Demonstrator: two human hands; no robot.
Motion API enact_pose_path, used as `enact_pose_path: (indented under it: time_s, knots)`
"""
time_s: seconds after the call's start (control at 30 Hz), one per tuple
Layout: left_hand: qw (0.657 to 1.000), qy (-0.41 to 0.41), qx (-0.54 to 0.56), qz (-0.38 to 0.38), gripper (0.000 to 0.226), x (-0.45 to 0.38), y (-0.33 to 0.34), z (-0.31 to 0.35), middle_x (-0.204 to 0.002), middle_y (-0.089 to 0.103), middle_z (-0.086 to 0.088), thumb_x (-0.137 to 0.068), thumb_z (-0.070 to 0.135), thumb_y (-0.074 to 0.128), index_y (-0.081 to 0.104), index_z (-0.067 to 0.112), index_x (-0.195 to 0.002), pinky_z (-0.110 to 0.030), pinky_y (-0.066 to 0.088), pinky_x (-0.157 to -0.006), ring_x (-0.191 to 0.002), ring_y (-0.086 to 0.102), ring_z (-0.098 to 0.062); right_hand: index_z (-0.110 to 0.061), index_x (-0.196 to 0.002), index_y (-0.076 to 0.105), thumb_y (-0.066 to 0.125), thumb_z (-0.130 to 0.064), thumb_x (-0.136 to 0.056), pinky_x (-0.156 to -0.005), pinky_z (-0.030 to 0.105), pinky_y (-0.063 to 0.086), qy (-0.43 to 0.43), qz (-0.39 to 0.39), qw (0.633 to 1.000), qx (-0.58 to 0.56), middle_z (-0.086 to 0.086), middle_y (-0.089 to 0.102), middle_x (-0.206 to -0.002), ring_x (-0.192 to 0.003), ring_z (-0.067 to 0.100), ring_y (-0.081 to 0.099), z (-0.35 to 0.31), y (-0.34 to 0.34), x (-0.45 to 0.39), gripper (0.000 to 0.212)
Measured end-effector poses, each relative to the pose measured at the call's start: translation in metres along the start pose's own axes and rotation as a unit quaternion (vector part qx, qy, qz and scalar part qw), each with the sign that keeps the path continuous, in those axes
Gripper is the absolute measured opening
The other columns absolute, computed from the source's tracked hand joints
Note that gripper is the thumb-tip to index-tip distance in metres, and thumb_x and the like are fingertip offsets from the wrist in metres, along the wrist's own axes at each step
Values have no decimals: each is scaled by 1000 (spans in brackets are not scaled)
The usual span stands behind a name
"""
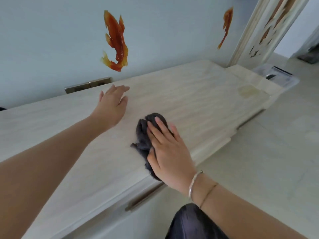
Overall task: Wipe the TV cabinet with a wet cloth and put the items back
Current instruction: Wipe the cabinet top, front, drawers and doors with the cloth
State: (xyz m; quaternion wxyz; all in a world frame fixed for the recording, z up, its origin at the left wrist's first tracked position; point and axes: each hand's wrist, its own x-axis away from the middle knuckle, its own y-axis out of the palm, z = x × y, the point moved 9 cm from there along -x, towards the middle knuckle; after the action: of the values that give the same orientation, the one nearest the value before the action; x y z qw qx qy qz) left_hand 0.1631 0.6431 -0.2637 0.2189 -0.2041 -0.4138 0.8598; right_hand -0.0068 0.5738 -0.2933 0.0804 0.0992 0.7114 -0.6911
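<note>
Head cam: right hand [170,152] fingers flat on dark cloth [146,135] atop pale cabinet [198,100], left hand [112,104] spread wide.

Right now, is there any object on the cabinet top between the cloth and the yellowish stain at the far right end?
Nothing visible stands between them. The right hand presses the dark cloth on the cabinet top; the surface towards the stain is bare.

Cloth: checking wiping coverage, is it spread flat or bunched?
Bunched. The cloth sits in a crumpled dark wad under the right hand, folds bulging beyond the fingers.
</note>
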Motion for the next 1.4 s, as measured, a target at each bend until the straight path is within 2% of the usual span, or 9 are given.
enact_pose_path:
  time_s: [0.1,0.27,0.43,0.63,0.8,1.0,1.13,1.23,1.4]
  knots:
    - [999,-13,-43,12,41,-6,-20,-21,-151,34,-8,-101,20,31,40,16,-141,-43,-2,-118,-147,11,-21,-18,-144,41,13,-38,-90,-117,44,1,31,-24,998,42,-9,29,-154,-147,12,9,23,-3,-5,64]
    - [995,-38,-94,-10,43,2,-27,-48,-153,32,-2,-101,24,29,38,16,-142,-42,-2,-118,-147,11,-18,-23,-152,20,-1,-42,-88,-116,48,-10,238,-59,966,88,-15,12,-158,-147,10,-7,108,-6,-5,69]
    - [992,-39,-112,-32,44,4,-25,-66,-154,30,1,-101,25,26,35,17,-144,-39,-1,-119,-147,12,-15,-20,-145,38,5,-39,-84,-116,41,-8,87,-32,996,-3,-13,27,-155,-147,10,4,-15,3,-13,72]
    - [991,-27,-129,-24,45,-4,-36,-77,-154,30,0,-101,25,26,34,15,-144,-41,1,-119,-147,12,-18,-23,-152,18,-13,-45,-75,-116,40,-8,184,-61,980,49,-15,7,-159,-147,13,-8,46,11,-56,86]
    - [985,-65,-158,-32,44,-25,-41,-106,-150,36,-5,-100,25,26,40,13,-140,-48,9,-118,-142,24,-24,-15,-150,24,-6,-43,-80,-118,34,-3,117,-44,992,33,-6,15,-159,-147,17,-3,1,17,-39,81]
    - [987,-125,-98,-30,30,-52,-44,-124,-111,62,-9,-97,26,26,53,14,-90,-41,34,-103,-108,54,-31,-12,-152,16,-12,-45,-77,-120,36,4,115,-53,992,25,-1,9,-160,-147,19,-6,8,43,-140,86]
    - [990,-132,-41,-40,27,-57,-44,-139,-107,60,-3,-96,24,34,61,20,-98,-38,40,-100,-112,53,-31,-12,-152,11,9,-37,-99,-120,37,2,132,-98,985,49,-1,4,-161,-147,19,-9,17,59,-186,59]
    - [988,-143,-22,-51,31,-62,-46,-140,-115,59,-1,-93,18,37,62,31,-105,-37,39,-102,-116,52,-28,-9,-151,17,-9,-40,-86,-120,37,2,52,-55,994,78,2,11,-160,-147,21,-4,-17,48,-164,76]
    - [983,-176,-4,-43,33,-83,-58,-142,-118,61,-9,-88,13,41,68,14,-107,-34,45,-95,-108,56,-31,-13,-152,13,-16,-45,-77,-120,38,5,45,-71,995,47,-1,6,-160,-147,19,-6,-25,56,-187,86]
